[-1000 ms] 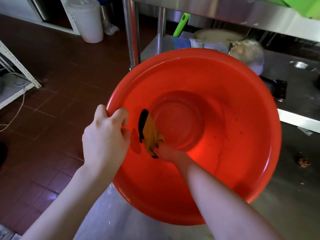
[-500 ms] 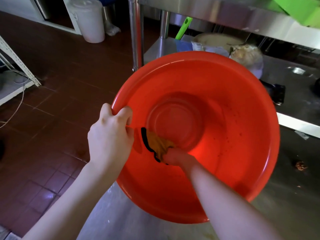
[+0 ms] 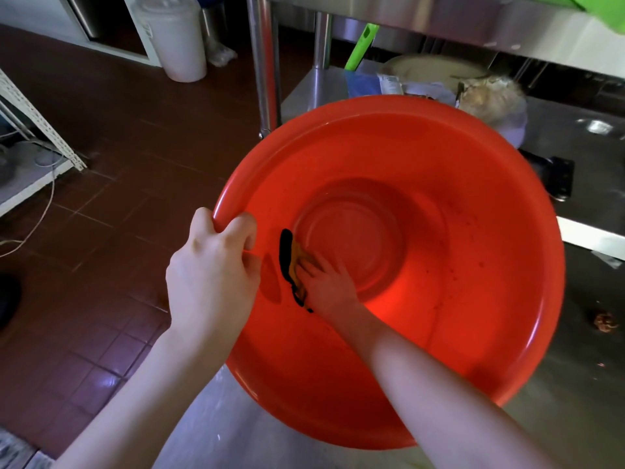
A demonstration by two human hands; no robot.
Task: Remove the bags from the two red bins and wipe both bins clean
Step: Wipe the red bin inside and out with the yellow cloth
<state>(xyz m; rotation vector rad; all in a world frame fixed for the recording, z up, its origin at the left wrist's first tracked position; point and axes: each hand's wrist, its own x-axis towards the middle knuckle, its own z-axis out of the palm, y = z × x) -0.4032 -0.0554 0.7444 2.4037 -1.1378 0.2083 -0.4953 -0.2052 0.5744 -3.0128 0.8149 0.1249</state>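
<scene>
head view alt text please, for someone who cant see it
A person's right hand presses a yellow and black cloth against the inner wall of a large red bin, while the left hand grips its rim. The bin rests on a steel table.

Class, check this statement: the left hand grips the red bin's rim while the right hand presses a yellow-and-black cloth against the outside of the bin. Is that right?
Not quite. The head view shows the right hand pressing the yellow-and-black cloth against the inside wall of the red bin, near its base, not the outside. The left hand does grip the rim.
</scene>
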